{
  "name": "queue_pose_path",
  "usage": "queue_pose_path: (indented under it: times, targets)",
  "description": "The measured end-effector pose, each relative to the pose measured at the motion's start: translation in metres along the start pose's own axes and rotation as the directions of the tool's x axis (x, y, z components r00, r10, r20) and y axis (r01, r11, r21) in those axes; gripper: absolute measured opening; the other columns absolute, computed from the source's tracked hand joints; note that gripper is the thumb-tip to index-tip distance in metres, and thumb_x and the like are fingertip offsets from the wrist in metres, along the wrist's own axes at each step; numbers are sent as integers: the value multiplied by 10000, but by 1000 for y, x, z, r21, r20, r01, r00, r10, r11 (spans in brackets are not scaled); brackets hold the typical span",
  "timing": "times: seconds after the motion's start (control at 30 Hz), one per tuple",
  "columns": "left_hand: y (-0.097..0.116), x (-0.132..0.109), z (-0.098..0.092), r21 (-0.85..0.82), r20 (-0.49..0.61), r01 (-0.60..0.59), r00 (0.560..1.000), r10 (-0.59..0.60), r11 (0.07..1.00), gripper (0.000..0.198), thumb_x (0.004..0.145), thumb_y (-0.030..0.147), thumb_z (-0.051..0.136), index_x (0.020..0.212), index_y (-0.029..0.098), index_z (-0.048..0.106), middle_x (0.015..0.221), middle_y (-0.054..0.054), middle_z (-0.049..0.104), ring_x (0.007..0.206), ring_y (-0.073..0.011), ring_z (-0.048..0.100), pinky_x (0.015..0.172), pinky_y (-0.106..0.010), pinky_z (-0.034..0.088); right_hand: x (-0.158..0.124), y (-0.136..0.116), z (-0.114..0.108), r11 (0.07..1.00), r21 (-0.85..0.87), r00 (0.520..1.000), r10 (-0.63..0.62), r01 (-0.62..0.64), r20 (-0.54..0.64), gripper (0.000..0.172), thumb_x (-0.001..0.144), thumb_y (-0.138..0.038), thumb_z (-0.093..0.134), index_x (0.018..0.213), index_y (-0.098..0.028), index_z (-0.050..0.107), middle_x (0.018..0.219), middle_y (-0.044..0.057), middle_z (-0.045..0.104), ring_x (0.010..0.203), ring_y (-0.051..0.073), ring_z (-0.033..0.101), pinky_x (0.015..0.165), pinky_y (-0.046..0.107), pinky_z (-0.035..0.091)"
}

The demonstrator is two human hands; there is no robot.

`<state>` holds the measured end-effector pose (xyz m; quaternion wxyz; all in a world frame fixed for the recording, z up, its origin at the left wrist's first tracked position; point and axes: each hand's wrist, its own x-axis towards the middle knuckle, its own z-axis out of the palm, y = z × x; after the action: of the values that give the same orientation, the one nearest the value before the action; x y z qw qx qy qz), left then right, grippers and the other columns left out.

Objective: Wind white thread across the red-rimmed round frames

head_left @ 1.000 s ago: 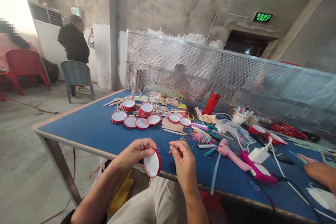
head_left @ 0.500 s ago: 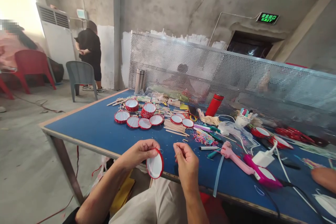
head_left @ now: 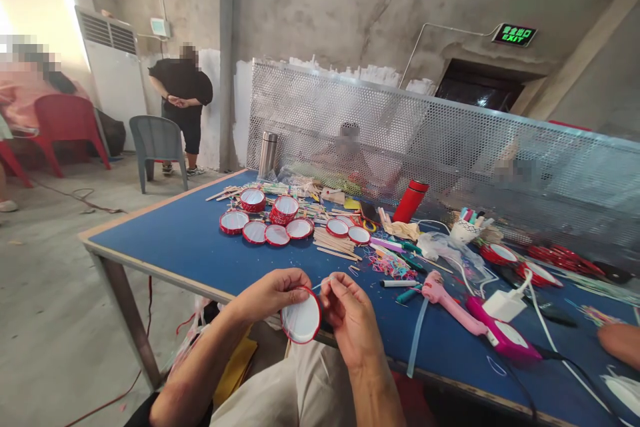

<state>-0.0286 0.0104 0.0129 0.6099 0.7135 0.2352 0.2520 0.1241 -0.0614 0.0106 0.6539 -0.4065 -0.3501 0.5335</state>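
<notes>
Between its thumb and fingers, my left hand (head_left: pixel 280 291) grips a small round disc (head_left: pixel 302 320) with a red rim and a white face, held just off the table's front edge. Close on its right, my right hand (head_left: pixel 353 317) is pinched at the fingertips. A short thin pale string (head_left: pixel 317 286) runs from the top of the disc to those fingertips. Farther back on the blue table (head_left: pixel 165 240) lie several similar red-rimmed discs (head_left: pixel 277 235), some of them stacked.
Wooden sticks (head_left: pixel 334 242), coloured strings (head_left: pixel 393 263) and a marker (head_left: pixel 397 283) lie ahead. To the right are a pink glue gun (head_left: pixel 453 303), a magenta power strip (head_left: pixel 505 337) and cables. A red bottle (head_left: pixel 411 200) and steel flask (head_left: pixel 268 155) stand before a perforated metal screen (head_left: pixel 380 127).
My right hand has come left, up to the disc, with the string now between its fingertips and the disc. The disc has turned its face more toward me. A person behind has turned.
</notes>
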Motion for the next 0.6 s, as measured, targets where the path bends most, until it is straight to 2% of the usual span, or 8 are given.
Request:
queue_pose_path:
  times: [0.07,0.13,0.2,0.3,0.37,0.47,0.53,0.6]
  targets:
    - [1,0,2,83,-29,-6,1000,9,997,330,780,483,585,777,157,531,645,48,488,559,-86,401,489,-185,306,0,-6,-2,993,-104,999,-53,53,-3,248,741,-376,658,778,-176,517,597,-64,460,473,40,333,402,136,197]
    - [1,0,4,170,-75,1,997,12,985,263,801,416,559,784,154,546,658,44,484,582,-93,403,500,-185,313,-1,-10,-3,934,-322,987,-159,153,9,227,777,-382,624,770,-167,550,574,-69,434,478,46,317,418,145,234]
    - [0,0,6,238,-120,13,993,16,971,216,807,364,538,791,150,564,676,34,502,603,-101,416,510,-184,323,-5,-12,-1,818,-522,967,-248,242,59,225,812,-382,581,761,-163,576,603,-47,480,528,66,386,484,163,327]
    - [-2,0,9,283,-192,23,981,33,959,195,800,329,523,793,145,588,684,27,523,618,-108,422,515,-182,329,-14,-9,2,639,-700,940,-304,320,152,228,863,-362,505,769,-171,588,666,-11,554,596,102,471,552,192,385]
    - [-4,0,10,278,-239,33,970,36,960,197,790,326,523,784,143,597,671,28,522,615,-110,417,513,-181,329,-19,-3,2,510,-776,910,-368,370,192,238,886,-339,467,764,-178,592,684,2,563,612,112,493,568,200,391]
    - [-5,1,10,252,-259,45,966,23,967,197,773,329,532,769,146,603,651,31,523,604,-112,420,512,-184,332,-26,9,-2,323,-838,833,-496,439,245,252,903,-306,443,739,-188,593,678,6,543,605,115,501,581,205,393]
    - [-5,1,10,233,-244,49,970,9,971,191,764,329,538,757,150,603,646,33,526,598,-113,430,510,-186,333,-28,17,-8,259,-851,802,-533,457,269,243,912,-290,434,754,-196,591,673,1,531,591,111,502,579,203,395]
    - [-3,1,9,221,-229,56,973,-4,974,179,759,319,539,751,152,602,641,34,525,590,-112,434,504,-186,328,-30,22,-14,236,-856,792,-545,459,275,226,918,-280,432,774,-203,588,679,-2,530,594,111,511,584,200,401]
